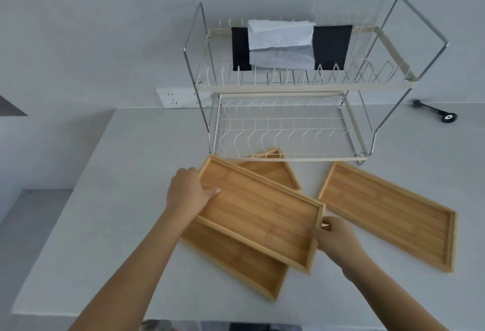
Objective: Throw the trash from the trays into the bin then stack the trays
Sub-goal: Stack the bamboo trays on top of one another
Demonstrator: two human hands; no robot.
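Three shallow bamboo trays lie on the white counter, all bare inside. I hold the upper tray [262, 212] askew across a second tray [236, 259]. My left hand [187, 191] grips its far left end, thumb inside the rim. My right hand [334, 237] grips its near right corner. The second tray shows beneath at the near left and at the far side by the rack. A third tray [391, 215] lies apart on the right. No bin or trash is in view.
A two-tier wire dish rack [288, 126] stands just behind the trays, with a black and white cloth [288, 44] over its top tier. A black tool [437, 111] lies at the far right. A wall socket [178, 97] sits behind. The counter's left edge [60, 212] drops off.
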